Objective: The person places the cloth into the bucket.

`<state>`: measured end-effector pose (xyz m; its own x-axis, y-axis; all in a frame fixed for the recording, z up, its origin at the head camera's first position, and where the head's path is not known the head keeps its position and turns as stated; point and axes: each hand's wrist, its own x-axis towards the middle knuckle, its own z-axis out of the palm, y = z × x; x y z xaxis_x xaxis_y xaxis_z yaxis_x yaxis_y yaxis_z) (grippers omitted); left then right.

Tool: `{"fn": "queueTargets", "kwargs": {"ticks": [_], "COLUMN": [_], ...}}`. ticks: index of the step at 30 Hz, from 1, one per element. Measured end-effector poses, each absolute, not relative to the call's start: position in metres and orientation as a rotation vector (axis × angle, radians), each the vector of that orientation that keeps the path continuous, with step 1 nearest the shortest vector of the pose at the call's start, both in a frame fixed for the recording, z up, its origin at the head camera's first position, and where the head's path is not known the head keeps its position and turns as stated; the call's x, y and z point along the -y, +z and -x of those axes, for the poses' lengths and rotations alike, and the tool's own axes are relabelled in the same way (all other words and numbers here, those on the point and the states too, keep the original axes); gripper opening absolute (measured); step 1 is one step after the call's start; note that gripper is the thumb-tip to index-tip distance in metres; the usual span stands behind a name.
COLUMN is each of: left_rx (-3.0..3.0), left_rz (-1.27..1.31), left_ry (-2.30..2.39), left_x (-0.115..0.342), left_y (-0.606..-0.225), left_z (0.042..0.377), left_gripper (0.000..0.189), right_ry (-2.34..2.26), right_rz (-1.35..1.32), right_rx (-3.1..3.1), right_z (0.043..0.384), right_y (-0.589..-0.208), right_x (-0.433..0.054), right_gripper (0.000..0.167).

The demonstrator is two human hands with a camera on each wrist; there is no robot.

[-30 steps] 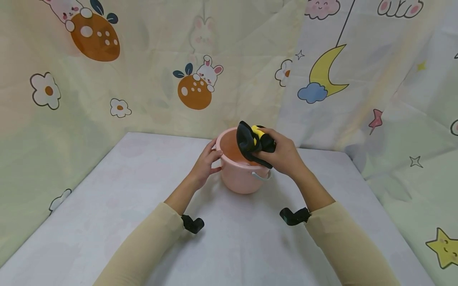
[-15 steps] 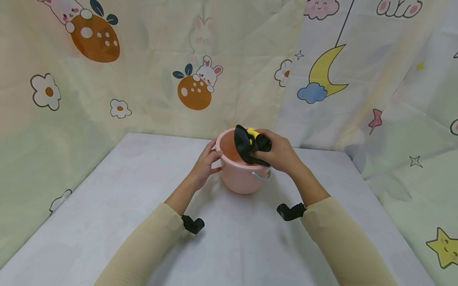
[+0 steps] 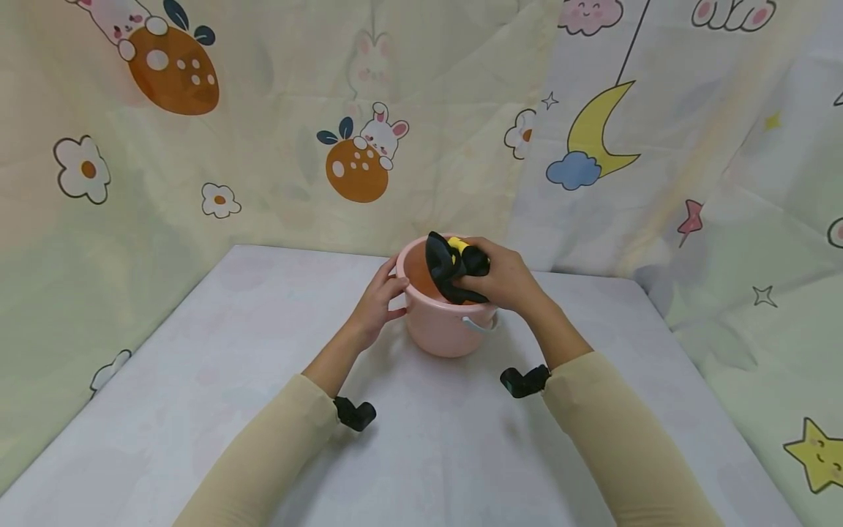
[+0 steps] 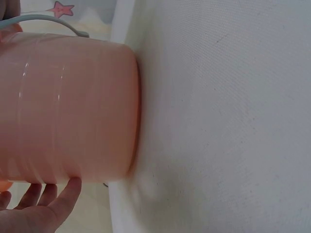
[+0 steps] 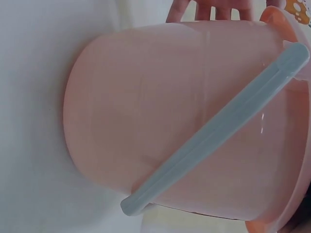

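Observation:
A pink bucket (image 3: 440, 333) with a pale grey handle (image 3: 479, 324) stands upright on the table. My left hand (image 3: 374, 304) rests against its left side; in the left wrist view its fingertips (image 4: 74, 187) touch the outer wall. Over the bucket's opening, my right hand (image 3: 503, 274) grips a black thing with a yellow part (image 3: 443, 269), its kind unclear. The lower end of that thing is at or just inside the rim, and part is covered by my fingers. In the right wrist view the handle (image 5: 214, 131) hangs slanting across the bucket.
A white-covered table (image 3: 421, 439) lies under the bucket. Behind it hangs a cloth backdrop (image 3: 276, 132) printed with cartoon rabbits, flowers and a moon. A black wrist device (image 3: 356, 414) sits on the left arm, another device (image 3: 525, 382) on the right.
My right hand has moved left and slightly down with the black-and-yellow thing, which now sits further over the bucket's opening. My left hand and the bucket have stayed in place.

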<state>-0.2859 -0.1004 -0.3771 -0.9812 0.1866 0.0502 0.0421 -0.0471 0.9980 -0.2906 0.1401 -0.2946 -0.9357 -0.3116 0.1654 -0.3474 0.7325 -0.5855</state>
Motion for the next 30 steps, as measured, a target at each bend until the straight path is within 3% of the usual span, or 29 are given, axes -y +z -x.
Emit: {"fn": "queueTargets", "kwargs": {"ticks": [21,30], "left_rx": [-2.144,-2.135], "left_rz": [-0.245,-0.243], "left_ry": [2.145,2.159], "left_x": [0.101,0.1], "left_y": [-0.375,-0.374], "left_z": [0.283,0.284], "left_gripper": [0.066,0.067], "right_ry": [0.823,0.867], "right_rz": [-0.562,-0.729], "right_rx": [2.957,2.916], "right_z": [0.295,0.3], "right_y": [-0.298,-0.298], "right_x": [-0.127,-0.125], "right_gripper": [0.071,0.071]}}
